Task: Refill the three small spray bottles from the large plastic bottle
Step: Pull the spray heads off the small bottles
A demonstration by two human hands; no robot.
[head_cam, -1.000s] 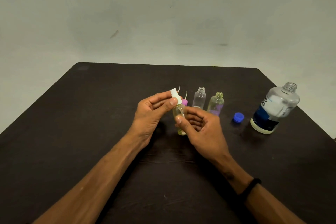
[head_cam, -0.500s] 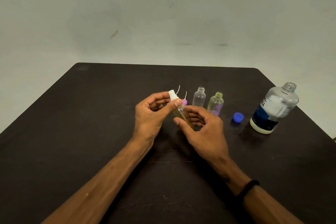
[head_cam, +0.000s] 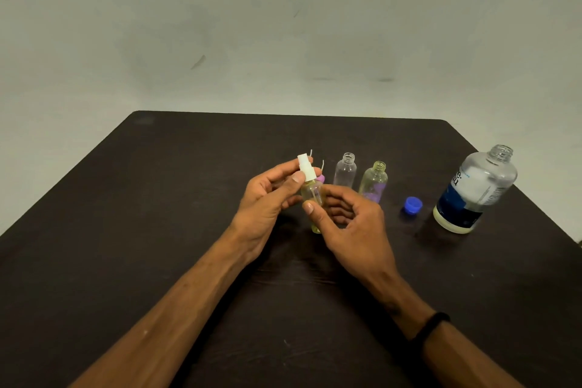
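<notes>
- Head view: the right hand [head_cam: 352, 224] grips the body of one small yellowish spray bottle [head_cam: 312, 195], thumb across its front, fingers curled behind; the bottle stands upright with its base at the dark table [head_cam: 157, 230].
- Just above that grip, the left hand [head_cam: 267, 198] pinches the bottle's white spray cap [head_cam: 306, 168] between thumb and fingers.
- Small bottles counted: three. One is in hand; two stand uncapped just beyond and to the right of the right hand, a clear bottle [head_cam: 345, 170] and a yellow-tinted bottle [head_cam: 374, 181].
- Behind the held bottle, one purple spray head [head_cam: 320, 179] shows, with two thin white tubes rising; what the second belongs to cannot be told.
- Further right of the grip: one blue cap [head_cam: 412, 205], loose on the table.
- Well to the right: one large plastic bottle [head_cam: 475, 189], uncapped, upright.
- One black band [head_cam: 430, 326] circles the right wrist.
</notes>
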